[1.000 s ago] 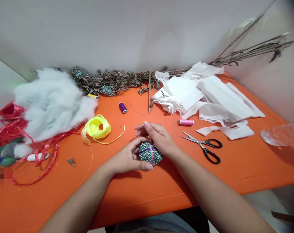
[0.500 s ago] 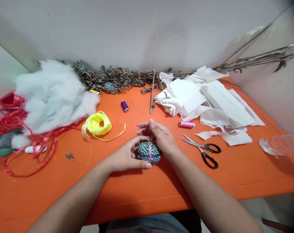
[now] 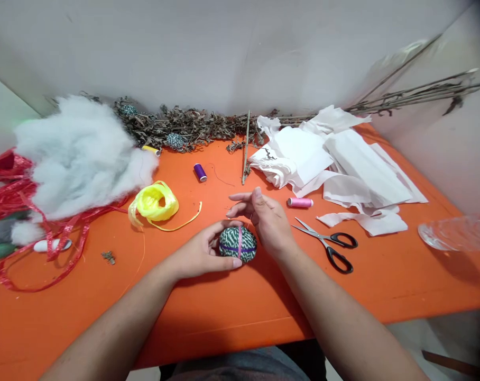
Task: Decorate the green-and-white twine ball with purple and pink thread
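Note:
A ball of green-and-white twisted yarn [image 3: 248, 243] sits in my left hand [image 3: 200, 251], with the thumb along its near side and the fingers curled behind it. Around the ball run a purple band across the middle and a pink band from top to bottom. My right hand [image 3: 269, 219] is raised just right of the ball, its thumb pressed toward the curled fingers. A fine thread [image 3: 248, 225] shows faintly between that hand and the top of the ball. Its far end is too thin to follow.
Black-handled scissors [image 3: 330, 244] and a pink thread spool [image 3: 300, 202] lie to the right, near white paper sheets [image 3: 354, 164]. On the left are yellow ribbon [image 3: 155, 203], a purple spool [image 3: 200, 172], white stuffing [image 3: 81, 153] and red ribbon [image 3: 45, 286]. Dried stems [image 3: 200, 127] line the wall.
My right hand has shifted slightly away from the ball, widening the gap between them. The ball has turned or tilted a little in my left hand. The whole view has shifted slightly.

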`<state>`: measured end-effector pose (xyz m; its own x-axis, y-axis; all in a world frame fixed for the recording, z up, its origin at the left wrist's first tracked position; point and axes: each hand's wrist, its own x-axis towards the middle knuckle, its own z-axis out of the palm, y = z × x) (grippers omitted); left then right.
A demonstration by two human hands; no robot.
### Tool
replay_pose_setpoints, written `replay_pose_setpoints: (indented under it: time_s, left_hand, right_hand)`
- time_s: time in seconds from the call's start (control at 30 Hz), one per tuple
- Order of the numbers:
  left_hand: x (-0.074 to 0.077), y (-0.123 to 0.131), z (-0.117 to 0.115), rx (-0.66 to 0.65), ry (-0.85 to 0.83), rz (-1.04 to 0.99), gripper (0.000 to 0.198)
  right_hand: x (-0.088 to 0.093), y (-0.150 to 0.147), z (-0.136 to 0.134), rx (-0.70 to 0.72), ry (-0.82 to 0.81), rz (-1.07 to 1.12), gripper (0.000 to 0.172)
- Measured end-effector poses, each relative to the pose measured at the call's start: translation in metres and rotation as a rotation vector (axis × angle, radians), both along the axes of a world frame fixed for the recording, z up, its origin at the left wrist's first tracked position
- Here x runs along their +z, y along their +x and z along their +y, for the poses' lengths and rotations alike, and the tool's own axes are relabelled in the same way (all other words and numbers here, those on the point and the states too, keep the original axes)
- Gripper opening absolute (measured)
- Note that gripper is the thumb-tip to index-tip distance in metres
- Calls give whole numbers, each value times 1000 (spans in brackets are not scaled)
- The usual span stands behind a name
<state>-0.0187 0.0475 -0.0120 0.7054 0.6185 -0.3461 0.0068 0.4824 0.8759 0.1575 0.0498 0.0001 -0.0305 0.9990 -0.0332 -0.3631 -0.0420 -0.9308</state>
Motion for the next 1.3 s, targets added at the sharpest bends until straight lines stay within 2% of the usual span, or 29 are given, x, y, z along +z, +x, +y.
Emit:
replay_pose_setpoints:
  time_s: [0.4, 0.57, 0.87, 1.3]
  left_hand:
    - [2, -3, 0, -93, 109, 117, 73]
    - [3, -5, 0, -96, 132, 101, 72]
    - [8, -6, -4, -129, 192, 65, 65]
    - [9, -5, -3, -135, 186, 55, 64]
  right_hand:
    - [3, 5, 0, -51, 58, -56, 49]
    - [5, 8, 1, -65, 60, -53, 48]
    - [5, 6, 3, -2, -45, -59, 52]
    - [7, 8, 3, -21, -10, -90, 53]
